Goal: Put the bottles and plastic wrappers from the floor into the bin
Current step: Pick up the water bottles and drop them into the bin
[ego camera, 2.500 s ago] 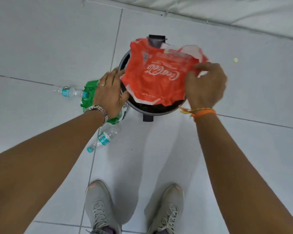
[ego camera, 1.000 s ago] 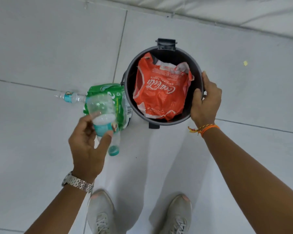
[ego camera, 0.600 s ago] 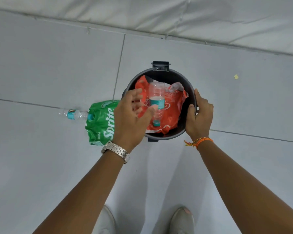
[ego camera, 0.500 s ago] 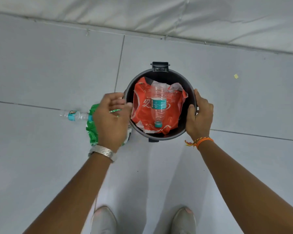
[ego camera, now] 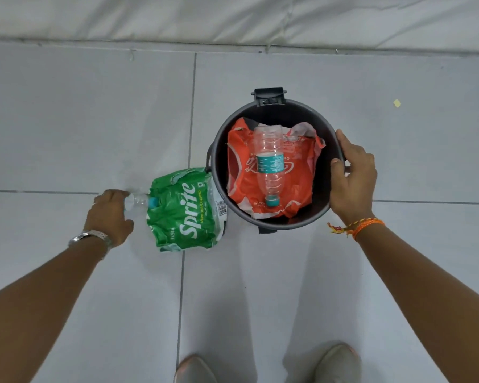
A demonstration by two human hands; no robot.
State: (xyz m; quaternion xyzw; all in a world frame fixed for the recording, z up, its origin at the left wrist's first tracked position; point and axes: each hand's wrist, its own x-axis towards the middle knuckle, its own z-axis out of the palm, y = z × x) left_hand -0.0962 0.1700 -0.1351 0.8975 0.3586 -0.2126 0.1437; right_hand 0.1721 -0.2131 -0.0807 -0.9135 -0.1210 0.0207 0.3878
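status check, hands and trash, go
Left hand closing on floor bottle. Right hand gripping bin rim. Green wrapper on floor. Nothing blocking.

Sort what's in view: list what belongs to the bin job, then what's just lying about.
Job:
bin
red wrapper
bottle in the bin
green Sprite wrapper
bottle on the floor, left hand on it

Lying about:
yellow scrap
white sheet

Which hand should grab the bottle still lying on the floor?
Left. The left hand is already touching the floor bottle beside the Sprite wrapper, while the right hand grips the bin rim on the far side.
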